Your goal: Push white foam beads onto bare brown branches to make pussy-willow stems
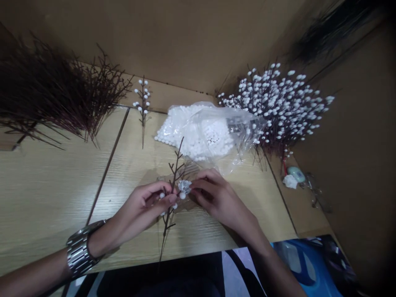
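Note:
Between the thumb and fingers of my left hand point(154, 200) is a brown artificial twig point(175, 169), held tilted over the table. Its upper side shoots are bare, while a few white berries point(162, 195) sit around my fingertips. My right hand point(213, 192) is closed in a pinch at a small crumpled, translucent whitish piece point(185, 186). This piece is right beside the twig and a white berry point(182, 196); what it is made of I cannot make out. Just beyond my hands lies a clear plastic bag point(198, 119) full of loose white berries.
Bare brown twigs point(62, 90) are heaped at the back left. One berried twig point(142, 99) lies near the back edge. A bunch of berried twigs point(278, 103) stands at the back right, with a pale green rounded object point(296, 174) and eyeglasses point(314, 187) nearer.

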### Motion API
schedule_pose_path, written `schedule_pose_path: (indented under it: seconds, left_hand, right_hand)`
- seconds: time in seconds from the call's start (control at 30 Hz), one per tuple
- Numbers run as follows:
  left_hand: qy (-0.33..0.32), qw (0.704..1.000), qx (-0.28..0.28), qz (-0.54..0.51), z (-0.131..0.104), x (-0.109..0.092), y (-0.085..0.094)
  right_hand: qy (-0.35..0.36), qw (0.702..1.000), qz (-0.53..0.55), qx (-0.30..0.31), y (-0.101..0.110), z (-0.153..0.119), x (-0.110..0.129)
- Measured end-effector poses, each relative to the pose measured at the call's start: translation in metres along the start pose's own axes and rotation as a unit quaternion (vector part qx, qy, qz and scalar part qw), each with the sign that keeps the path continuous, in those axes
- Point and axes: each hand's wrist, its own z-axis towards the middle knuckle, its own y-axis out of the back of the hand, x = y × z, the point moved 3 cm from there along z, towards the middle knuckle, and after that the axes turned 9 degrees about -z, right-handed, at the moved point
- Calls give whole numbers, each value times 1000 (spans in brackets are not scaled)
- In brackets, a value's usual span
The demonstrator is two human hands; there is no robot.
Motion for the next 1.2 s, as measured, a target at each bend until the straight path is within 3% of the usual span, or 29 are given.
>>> schedule_pose_path:
  seconds: [0.13,0.33,0.6,0.8,0.97,1.1,1.2]
  left_hand:
    - [14,1000,-2,1,0,2,0]
    - [13,1000,-8,3,1,0,-1]
    - [2,1000,-8,12,1,-1,-1]
    - [-1,1000,-4,21,1,-1,-1]
    - [-7,1000,0,22,1,-2,0]
    - [-7,1000,14,9,1,0,1]
    - [-2,1000,25,-11,0,2,2]
  right_hand:
    - [-5,1000,-16,-2,-3,1,0]
    - [-24,997,30,-70,2,2,-4]
    - [-10,998,18,-52,-8,4,-7]
    - [-44,989,104,-93,-4,4,-10]
    - [-130,939,277,-156,2,-3,-5]
    - [-183,879,415,-150,-9,-11,2]
    - [-193,858,459,-129,-21,-13,7]
